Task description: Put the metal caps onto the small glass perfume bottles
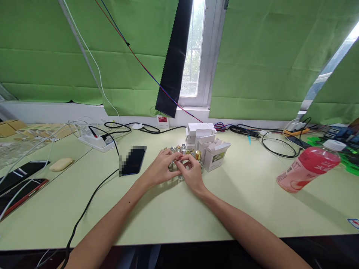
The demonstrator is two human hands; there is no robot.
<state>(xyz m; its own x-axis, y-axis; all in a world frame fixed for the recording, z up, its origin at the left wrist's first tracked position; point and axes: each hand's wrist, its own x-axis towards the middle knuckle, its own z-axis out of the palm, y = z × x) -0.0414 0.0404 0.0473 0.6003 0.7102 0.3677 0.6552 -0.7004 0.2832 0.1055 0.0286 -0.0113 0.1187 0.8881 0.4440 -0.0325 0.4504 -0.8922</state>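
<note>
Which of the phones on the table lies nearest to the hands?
The dark phone lying alone just left of the left hand, beside the black cable. The other two phones lie at the table's far left edge.

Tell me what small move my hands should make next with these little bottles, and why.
Probably lift the one bottle clear of the cluster. Both the left hand and right hand meet over the small gold-capped bottles, fingers pinching together there, and the open white boxes stand right beside them.
</note>
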